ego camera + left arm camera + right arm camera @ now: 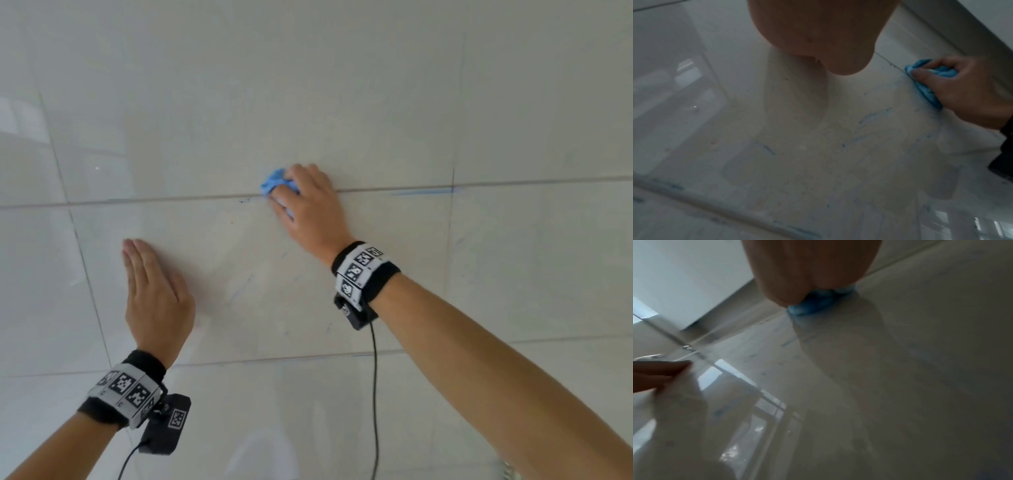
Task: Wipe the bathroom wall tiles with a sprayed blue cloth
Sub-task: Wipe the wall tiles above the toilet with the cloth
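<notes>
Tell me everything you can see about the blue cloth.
The blue cloth is small, soft and bunched into a wad. The right hand grips it with curled fingers and presses it against the glossy wall tile, right on a horizontal grout line. Most of it is hidden beneath the hand.

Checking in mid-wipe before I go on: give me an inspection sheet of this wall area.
Surface: glossy pale wall tiles, faint blue streaks and dark specks by the grout line.
Job's things: blue cloth bunched on the grout line.
Clutter: nothing seen.
Grippers: right hand grips the cloth; left hand flat on the tile, fingers straight.
Cables: black cable hangs from the right wrist camera; another from the left.
Surroundings: window reflections only.
</notes>
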Demonstrator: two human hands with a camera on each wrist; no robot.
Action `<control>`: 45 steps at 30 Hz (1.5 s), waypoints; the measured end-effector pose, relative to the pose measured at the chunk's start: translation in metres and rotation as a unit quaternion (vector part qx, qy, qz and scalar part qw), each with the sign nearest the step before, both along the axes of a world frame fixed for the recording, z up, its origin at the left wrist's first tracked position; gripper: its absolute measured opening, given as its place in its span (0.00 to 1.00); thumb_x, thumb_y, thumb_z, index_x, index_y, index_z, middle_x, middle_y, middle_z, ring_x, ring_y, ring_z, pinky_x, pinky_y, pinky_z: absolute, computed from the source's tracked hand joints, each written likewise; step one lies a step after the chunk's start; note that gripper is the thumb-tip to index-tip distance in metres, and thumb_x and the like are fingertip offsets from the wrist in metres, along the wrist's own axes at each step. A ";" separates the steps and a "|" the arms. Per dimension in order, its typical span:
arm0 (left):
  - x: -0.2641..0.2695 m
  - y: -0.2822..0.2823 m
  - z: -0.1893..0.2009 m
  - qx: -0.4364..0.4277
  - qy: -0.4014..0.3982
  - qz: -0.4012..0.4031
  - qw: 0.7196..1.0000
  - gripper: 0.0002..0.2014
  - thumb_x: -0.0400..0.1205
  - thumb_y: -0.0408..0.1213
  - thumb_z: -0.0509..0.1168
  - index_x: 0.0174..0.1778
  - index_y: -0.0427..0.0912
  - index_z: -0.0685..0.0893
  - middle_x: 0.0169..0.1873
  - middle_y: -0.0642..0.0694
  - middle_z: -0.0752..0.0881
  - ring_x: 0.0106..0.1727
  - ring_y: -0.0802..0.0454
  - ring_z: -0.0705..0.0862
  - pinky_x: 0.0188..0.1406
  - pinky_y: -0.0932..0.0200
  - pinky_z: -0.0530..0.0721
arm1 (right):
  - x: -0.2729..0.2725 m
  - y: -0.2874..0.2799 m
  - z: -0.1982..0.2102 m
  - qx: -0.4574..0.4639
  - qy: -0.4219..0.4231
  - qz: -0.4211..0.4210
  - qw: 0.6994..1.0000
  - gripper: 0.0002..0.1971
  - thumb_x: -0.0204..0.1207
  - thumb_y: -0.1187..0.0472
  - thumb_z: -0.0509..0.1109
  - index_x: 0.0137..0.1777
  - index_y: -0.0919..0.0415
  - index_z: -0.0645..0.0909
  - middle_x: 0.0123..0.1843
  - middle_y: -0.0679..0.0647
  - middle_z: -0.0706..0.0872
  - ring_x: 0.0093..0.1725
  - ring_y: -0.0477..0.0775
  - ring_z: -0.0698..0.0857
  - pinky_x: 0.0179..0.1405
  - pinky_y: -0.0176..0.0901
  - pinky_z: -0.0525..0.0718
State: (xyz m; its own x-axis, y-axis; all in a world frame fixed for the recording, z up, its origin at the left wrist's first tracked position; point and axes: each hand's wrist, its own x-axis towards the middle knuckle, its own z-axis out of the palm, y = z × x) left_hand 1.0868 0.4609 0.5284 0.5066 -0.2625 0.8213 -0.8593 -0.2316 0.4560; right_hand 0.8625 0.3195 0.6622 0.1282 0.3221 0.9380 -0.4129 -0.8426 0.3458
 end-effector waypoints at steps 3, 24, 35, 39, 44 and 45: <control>-0.001 0.005 -0.001 0.010 0.003 -0.004 1.000 0.31 0.94 0.36 0.49 0.92 0.35 0.46 0.92 0.38 0.47 0.93 0.44 0.46 0.92 0.43 0.53 | -0.023 -0.011 0.024 -0.058 0.067 -0.034 0.995 0.04 0.76 0.64 0.80 0.42 0.62 0.87 0.47 0.64 0.85 0.47 0.63 0.79 0.44 0.54 0.78; -0.008 0.010 0.011 0.013 0.018 0.013 1.000 0.28 0.94 0.38 0.46 0.92 0.36 0.52 0.92 0.38 0.55 0.92 0.44 0.55 0.86 0.35 0.67 | -0.145 -0.069 0.123 0.149 -0.265 -0.053 0.951 0.12 0.85 0.53 0.68 0.47 0.62 0.84 0.54 0.64 0.83 0.53 0.66 0.82 0.53 0.62 0.82; 0.014 0.031 0.004 0.028 -0.066 -0.007 0.997 0.30 0.90 0.28 0.54 0.91 0.39 0.58 0.90 0.41 0.61 0.90 0.45 0.63 0.84 0.42 0.73 | 0.000 0.013 0.051 -0.008 0.072 -0.028 0.997 0.04 0.78 0.65 0.80 0.45 0.62 0.87 0.47 0.63 0.84 0.45 0.65 0.82 0.43 0.57 0.82; 0.040 0.044 -0.002 0.054 -0.131 -0.013 0.990 0.34 0.88 0.25 0.55 0.92 0.43 0.57 0.90 0.46 0.61 0.91 0.50 0.60 0.88 0.46 0.67 | -0.011 0.002 0.098 0.092 -0.140 -0.042 0.985 0.10 0.84 0.55 0.71 0.47 0.62 0.86 0.51 0.65 0.84 0.51 0.70 0.84 0.48 0.60 0.82; 0.062 0.041 -0.010 0.058 -0.178 -0.027 0.982 0.33 0.87 0.30 0.48 0.93 0.43 0.55 0.91 0.47 0.59 0.92 0.51 0.56 0.89 0.49 0.64 | 0.038 0.016 0.044 0.077 -0.124 -0.059 0.987 0.11 0.85 0.56 0.74 0.43 0.62 0.84 0.46 0.64 0.83 0.46 0.67 0.81 0.44 0.58 0.79; 0.063 0.040 -0.011 0.053 -0.182 -0.033 0.981 0.33 0.87 0.30 0.48 0.93 0.43 0.55 0.91 0.46 0.60 0.92 0.51 0.56 0.89 0.49 0.64 | 0.052 0.024 0.023 0.058 -0.095 -0.057 0.992 0.11 0.84 0.58 0.75 0.41 0.62 0.83 0.45 0.64 0.82 0.44 0.65 0.80 0.43 0.57 0.78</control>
State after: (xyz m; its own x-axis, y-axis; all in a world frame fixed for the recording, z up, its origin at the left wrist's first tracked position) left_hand 1.1499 0.5009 0.5169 0.1645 -0.3780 0.9111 -0.9754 -0.1996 0.0933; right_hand 0.9145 0.3431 0.6853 -0.0251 0.2044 0.9786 -0.5564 -0.8161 0.1562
